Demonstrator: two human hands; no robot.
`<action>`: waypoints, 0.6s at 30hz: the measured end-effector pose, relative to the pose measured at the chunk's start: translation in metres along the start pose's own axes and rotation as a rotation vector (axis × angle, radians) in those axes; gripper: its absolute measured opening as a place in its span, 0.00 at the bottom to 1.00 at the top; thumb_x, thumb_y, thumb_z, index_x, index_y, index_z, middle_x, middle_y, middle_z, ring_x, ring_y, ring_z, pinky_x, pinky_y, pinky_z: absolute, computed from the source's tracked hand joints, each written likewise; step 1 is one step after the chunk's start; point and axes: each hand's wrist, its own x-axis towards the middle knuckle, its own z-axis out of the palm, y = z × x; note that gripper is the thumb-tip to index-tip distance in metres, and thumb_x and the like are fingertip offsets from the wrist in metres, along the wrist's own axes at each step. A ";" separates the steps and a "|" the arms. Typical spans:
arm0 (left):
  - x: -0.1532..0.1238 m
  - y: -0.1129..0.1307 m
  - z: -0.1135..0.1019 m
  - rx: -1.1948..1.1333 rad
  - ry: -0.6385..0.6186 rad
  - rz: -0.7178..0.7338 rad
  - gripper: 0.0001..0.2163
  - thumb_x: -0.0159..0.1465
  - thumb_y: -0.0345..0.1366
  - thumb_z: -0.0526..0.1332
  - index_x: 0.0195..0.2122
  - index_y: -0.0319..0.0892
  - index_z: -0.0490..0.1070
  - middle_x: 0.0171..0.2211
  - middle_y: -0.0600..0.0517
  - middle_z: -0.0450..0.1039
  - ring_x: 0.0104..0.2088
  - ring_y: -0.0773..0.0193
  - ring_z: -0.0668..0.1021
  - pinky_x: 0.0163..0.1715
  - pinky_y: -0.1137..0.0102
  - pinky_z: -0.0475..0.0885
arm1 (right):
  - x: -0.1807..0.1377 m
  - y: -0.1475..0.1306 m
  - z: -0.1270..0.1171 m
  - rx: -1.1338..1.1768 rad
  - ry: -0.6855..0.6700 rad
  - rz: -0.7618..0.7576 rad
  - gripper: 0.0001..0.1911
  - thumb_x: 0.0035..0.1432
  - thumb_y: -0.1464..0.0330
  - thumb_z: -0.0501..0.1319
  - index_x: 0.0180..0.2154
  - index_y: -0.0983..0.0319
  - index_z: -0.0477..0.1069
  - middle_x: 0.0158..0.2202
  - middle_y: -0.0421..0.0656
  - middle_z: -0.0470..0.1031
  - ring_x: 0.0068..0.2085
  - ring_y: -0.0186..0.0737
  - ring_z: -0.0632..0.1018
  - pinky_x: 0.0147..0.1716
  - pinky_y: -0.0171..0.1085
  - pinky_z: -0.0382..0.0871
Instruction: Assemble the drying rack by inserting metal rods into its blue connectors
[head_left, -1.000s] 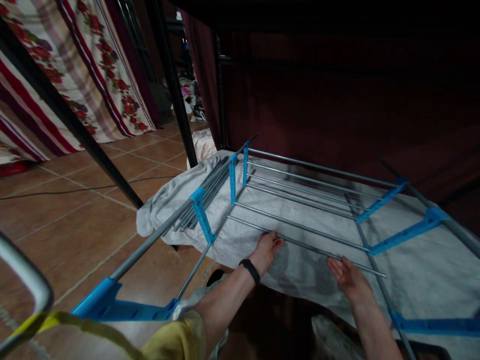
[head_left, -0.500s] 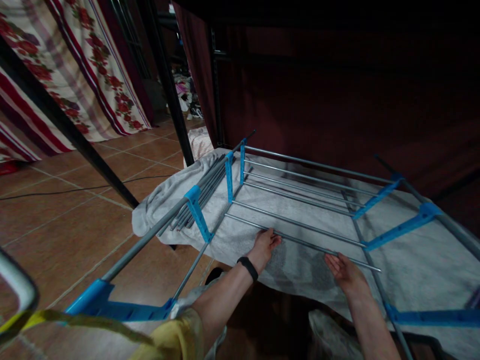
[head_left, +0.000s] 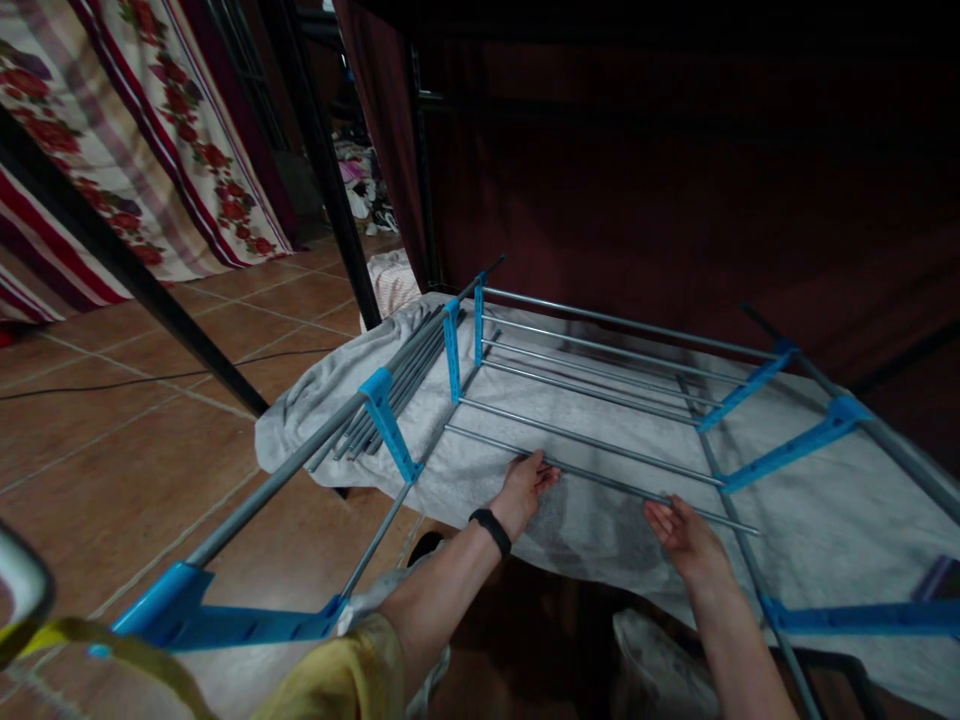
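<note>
A light grey towel (head_left: 570, 440) lies spread over a lower level of a drying rack (head_left: 600, 400) with grey rods and blue plastic brackets. My left hand (head_left: 525, 488), a black band on its wrist, rests flat on the towel under the nearest rod, fingers stretched out. My right hand (head_left: 679, 528) lies palm up at the towel's near edge, fingers open and reaching under the same rod. Neither hand grips anything.
A folded wing of rods (head_left: 390, 385) lies along the rack's left side. Black bed posts (head_left: 330, 170) and a floral striped curtain (head_left: 150, 130) stand at the left over a tiled floor (head_left: 135, 420). Dark red fabric (head_left: 675, 180) hangs behind. A yellow cloth (head_left: 345, 680) sits near my left arm.
The view has shifted slightly, so everything sits a little further left and higher. Both hands stay on the towel under the front rod, barely moved.
</note>
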 end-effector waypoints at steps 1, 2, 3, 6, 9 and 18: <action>0.000 0.000 0.000 0.001 -0.002 0.001 0.06 0.68 0.30 0.58 0.33 0.37 0.68 0.24 0.49 0.73 0.23 0.66 0.78 0.29 0.72 0.76 | 0.000 0.000 0.000 0.005 -0.004 -0.001 0.05 0.59 0.75 0.57 0.31 0.60 0.66 0.28 0.42 0.74 0.34 0.37 0.81 0.35 0.34 0.80; 0.000 0.000 0.000 0.001 -0.005 0.001 0.05 0.68 0.31 0.59 0.34 0.36 0.68 0.24 0.49 0.74 0.24 0.66 0.78 0.29 0.72 0.77 | -0.001 0.000 0.000 0.011 -0.010 -0.002 0.06 0.58 0.76 0.57 0.31 0.61 0.66 0.29 0.42 0.75 0.34 0.37 0.81 0.36 0.34 0.80; 0.000 0.000 -0.001 0.002 -0.007 0.001 0.05 0.68 0.31 0.59 0.34 0.36 0.68 0.24 0.49 0.74 0.24 0.66 0.79 0.29 0.72 0.76 | -0.001 0.000 0.000 0.017 -0.019 -0.004 0.06 0.58 0.77 0.56 0.31 0.61 0.66 0.29 0.42 0.75 0.35 0.36 0.81 0.37 0.34 0.80; 0.000 0.000 -0.001 0.002 -0.012 0.002 0.05 0.67 0.31 0.61 0.33 0.36 0.68 0.24 0.49 0.74 0.25 0.66 0.79 0.29 0.72 0.76 | 0.000 0.000 0.000 0.024 -0.054 -0.010 0.07 0.58 0.78 0.56 0.32 0.62 0.69 0.32 0.43 0.77 0.36 0.37 0.81 0.39 0.35 0.80; 0.000 0.000 0.000 0.006 -0.020 0.004 0.05 0.65 0.31 0.63 0.33 0.36 0.69 0.25 0.49 0.74 0.25 0.66 0.79 0.30 0.72 0.77 | 0.000 0.000 -0.001 0.021 -0.051 -0.015 0.06 0.58 0.77 0.57 0.33 0.62 0.70 0.33 0.44 0.78 0.37 0.37 0.81 0.41 0.36 0.80; -0.001 -0.002 0.004 0.064 -0.032 0.020 0.04 0.61 0.23 0.64 0.31 0.36 0.71 0.26 0.48 0.76 0.26 0.67 0.79 0.30 0.72 0.76 | -0.005 0.003 0.004 0.045 -0.089 0.009 0.07 0.57 0.78 0.57 0.33 0.63 0.71 0.34 0.44 0.78 0.37 0.36 0.81 0.42 0.36 0.79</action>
